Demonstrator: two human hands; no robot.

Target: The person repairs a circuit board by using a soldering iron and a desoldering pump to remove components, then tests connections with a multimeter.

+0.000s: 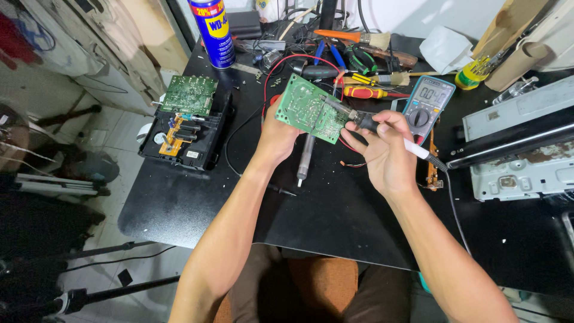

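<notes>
Holding green circuit board [308, 109] by lower edge, left hand [276, 139] grip closed; right hand [385, 149] clasps soldering iron [373, 127]. Board light, stiff, likely fragile; edges safest.

Black table [197, 209]: multimeter [426, 103], spray can [213, 30], screwdrivers [366, 92], open casing [185, 134].

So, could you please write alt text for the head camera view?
A person's left hand holds a green rectangular circuit board above a black table, while the right hand presses a black-handled soldering iron onto it. A grey digital multimeter lies nearby.
</notes>
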